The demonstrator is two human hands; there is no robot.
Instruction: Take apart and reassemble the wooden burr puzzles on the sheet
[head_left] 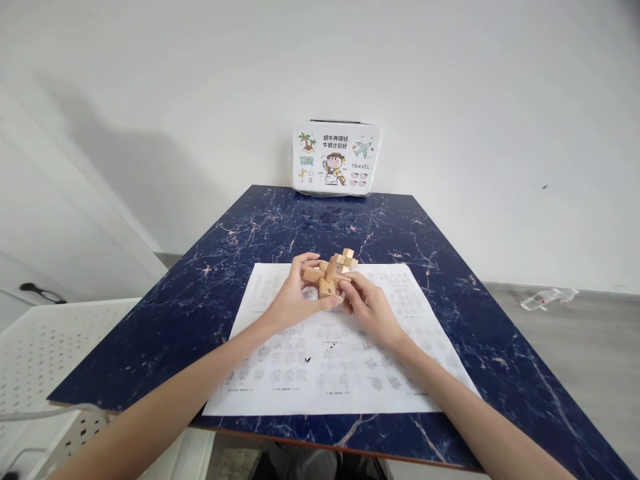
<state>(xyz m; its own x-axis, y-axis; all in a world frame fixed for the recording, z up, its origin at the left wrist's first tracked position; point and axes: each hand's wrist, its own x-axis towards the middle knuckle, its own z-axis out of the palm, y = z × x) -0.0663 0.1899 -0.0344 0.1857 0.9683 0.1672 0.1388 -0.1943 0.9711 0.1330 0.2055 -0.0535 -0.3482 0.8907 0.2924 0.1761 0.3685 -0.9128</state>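
Both my hands are around a light wooden interlocking puzzle above the printed sheet. My left hand grips its left side, thumb below and fingers curled behind. A dark mark like a "2" shows on the block end facing me. At the puzzle's right side, my right hand pinches a wooden piece between thumb and fingers. Just behind is a cluster of small wooden blocks; whether it joins the held puzzle cannot be made out. My fingers partly cover the puzzle.
A white paper sheet with rows of printed diagrams lies on the dark blue marbled table. At the far edge a white cartoon-printed case stands against the wall. A white perforated surface is at left; a clear plastic item lies on the floor at right.
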